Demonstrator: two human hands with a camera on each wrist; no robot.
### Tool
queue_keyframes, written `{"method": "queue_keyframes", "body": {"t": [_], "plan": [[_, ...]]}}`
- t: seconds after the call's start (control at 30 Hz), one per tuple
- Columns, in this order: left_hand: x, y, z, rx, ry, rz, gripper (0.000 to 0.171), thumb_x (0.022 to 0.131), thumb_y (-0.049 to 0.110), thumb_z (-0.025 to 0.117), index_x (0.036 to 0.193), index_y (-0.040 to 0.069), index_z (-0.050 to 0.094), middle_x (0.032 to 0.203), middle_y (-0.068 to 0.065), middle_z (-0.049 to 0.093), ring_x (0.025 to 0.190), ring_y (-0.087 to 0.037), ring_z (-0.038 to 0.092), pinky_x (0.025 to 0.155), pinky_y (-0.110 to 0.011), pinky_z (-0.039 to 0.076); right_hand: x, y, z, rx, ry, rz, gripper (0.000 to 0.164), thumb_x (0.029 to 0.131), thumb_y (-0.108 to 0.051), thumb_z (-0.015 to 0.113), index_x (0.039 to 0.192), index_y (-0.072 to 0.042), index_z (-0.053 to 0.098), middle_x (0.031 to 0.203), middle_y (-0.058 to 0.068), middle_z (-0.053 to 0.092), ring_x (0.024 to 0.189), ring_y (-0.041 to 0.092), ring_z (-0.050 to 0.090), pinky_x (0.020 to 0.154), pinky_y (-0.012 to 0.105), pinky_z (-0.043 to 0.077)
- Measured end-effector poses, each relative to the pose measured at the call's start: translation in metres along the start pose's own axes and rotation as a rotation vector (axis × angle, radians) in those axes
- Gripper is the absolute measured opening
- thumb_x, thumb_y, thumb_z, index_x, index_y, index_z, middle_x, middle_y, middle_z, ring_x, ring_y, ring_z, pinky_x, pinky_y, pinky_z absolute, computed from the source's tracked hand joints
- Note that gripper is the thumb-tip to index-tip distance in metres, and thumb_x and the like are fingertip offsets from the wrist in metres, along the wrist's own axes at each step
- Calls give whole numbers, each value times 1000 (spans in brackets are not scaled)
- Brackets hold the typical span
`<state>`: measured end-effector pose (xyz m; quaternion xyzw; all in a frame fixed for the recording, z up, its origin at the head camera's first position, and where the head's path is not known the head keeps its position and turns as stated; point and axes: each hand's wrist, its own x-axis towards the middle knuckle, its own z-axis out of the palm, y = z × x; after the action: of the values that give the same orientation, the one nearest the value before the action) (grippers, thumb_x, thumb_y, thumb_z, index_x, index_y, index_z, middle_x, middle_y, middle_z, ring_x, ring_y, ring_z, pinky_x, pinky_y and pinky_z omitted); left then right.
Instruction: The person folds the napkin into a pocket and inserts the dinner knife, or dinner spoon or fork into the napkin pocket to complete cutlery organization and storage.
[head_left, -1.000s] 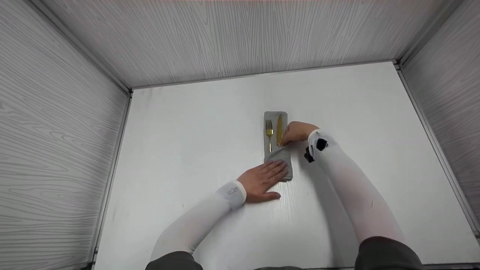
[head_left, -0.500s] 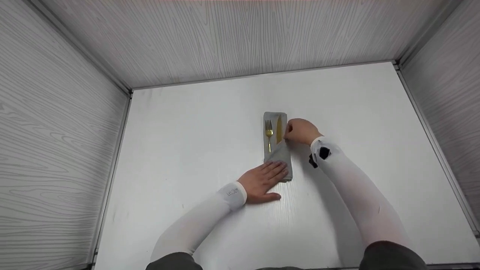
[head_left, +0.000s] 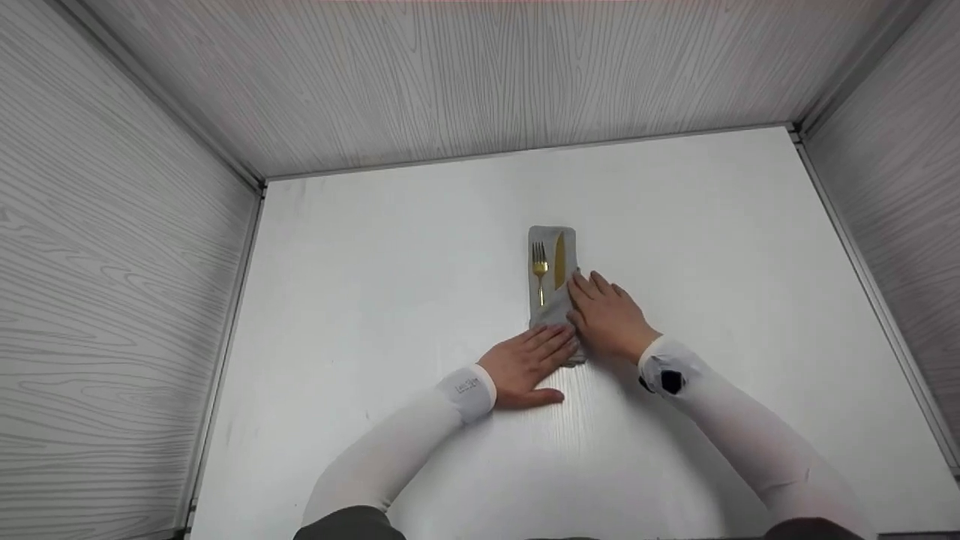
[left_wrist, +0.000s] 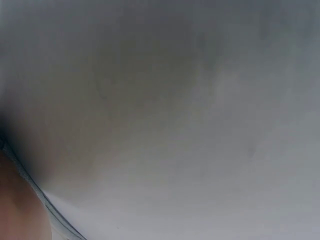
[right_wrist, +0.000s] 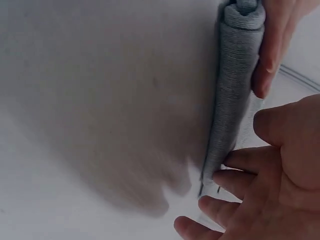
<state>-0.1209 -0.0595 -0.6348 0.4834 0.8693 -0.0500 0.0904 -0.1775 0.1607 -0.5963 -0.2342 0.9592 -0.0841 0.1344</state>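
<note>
A grey cloth napkin (head_left: 553, 309), folded into a long narrow strip, lies on the white table. Its lower part forms a pocket with a slanted top edge. Out of this pocket stick a gold fork (head_left: 540, 268) on the left and a gold knife (head_left: 559, 262) on the right; their lower ends are hidden. My left hand (head_left: 521, 369) lies flat with its fingers across the napkin's near end. Against the napkin's right edge my right hand (head_left: 611, 319) rests with its fingers extended. The right wrist view shows the napkin's thick rolled side beside my right fingertips (right_wrist: 234, 182).
The white tabletop (head_left: 390, 262) surrounds the napkin. Grey wood-grain panels stand at the back (head_left: 480, 75), left and right. The left wrist view holds mostly blurred table surface (left_wrist: 225, 150).
My right hand has let go of the napkin's slanted edge, moved toward me and straightened its fingers along the right side. My left hand has stayed in place.
</note>
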Motion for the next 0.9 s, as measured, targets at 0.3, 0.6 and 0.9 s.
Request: {"method": "queue_keyframes", "body": {"t": [0.3,0.6,0.9], "plan": [[19,-10,-3,-8,-10,-31,89,97,75,11,159,16,-11,168,-4,-11,155,-18,-12,126,-32,-4,18,15,1,-9,-19,17,62,108,-38,36,159,-5,22,165,13,22,152,39,18,120,62,21],[16,-30,-12,-85,34,-92,80,100,69,13,162,20,3,169,0,-1,156,-17,-5,127,-34,-1,21,30,-3,54,14,15,63,107,-40,38,160,-9,22,167,12,18,154,37,12,122,60,14],[-32,-89,-21,-100,88,-500,76,101,67,16,162,25,0,169,1,-6,156,-19,-6,126,-47,-7,2,76,-13,56,91,110,68,106,-47,38,161,-14,17,167,16,14,154,41,5,121,65,6]]}}
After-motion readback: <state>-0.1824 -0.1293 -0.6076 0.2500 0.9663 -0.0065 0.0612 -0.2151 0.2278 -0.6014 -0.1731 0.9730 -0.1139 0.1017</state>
